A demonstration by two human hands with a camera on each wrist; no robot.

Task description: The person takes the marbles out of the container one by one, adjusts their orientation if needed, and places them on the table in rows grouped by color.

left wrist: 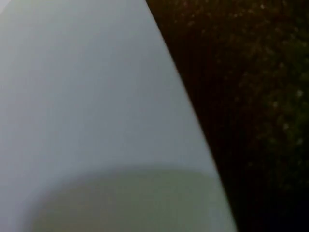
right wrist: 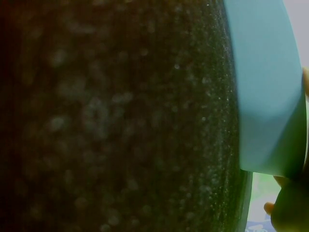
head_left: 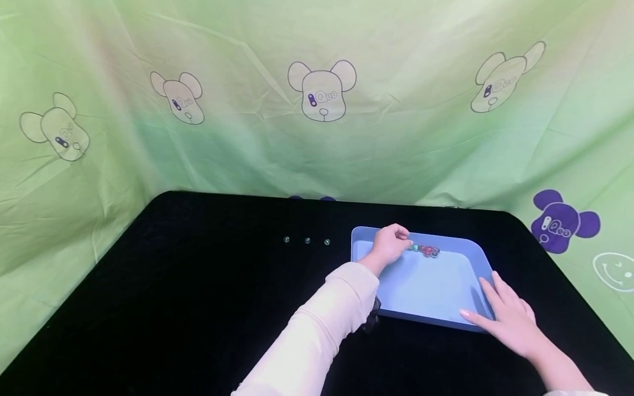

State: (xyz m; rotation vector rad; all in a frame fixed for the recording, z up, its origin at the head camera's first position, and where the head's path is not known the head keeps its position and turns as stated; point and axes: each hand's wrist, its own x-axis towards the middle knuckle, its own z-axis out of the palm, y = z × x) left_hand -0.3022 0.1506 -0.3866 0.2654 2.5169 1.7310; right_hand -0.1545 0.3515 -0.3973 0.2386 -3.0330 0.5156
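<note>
A blue tray point(head_left: 426, 291) lies on the black table, with a small row of glass marbles point(head_left: 428, 251), reddish and green, near its far wall. My left hand point(head_left: 388, 245) reaches over the tray's left side, its fingertips right at the green end of the row. I cannot tell whether a marble is between them. At the tray's near right corner my right hand point(head_left: 510, 313) rests on the rim, fingers extended along the right wall and thumb over the front edge. In the right wrist view the tray's outer wall point(right wrist: 265, 92) stands beside that hand's partly visible fingers.
Three clear marbles point(head_left: 307, 241) sit spaced in a line on the black table point(head_left: 173, 297), left of the tray. Green printed cloth point(head_left: 238, 143) hangs behind and beside the table. The left wrist view is filled by a blurred pale surface point(left wrist: 106, 96) and dark tabletop.
</note>
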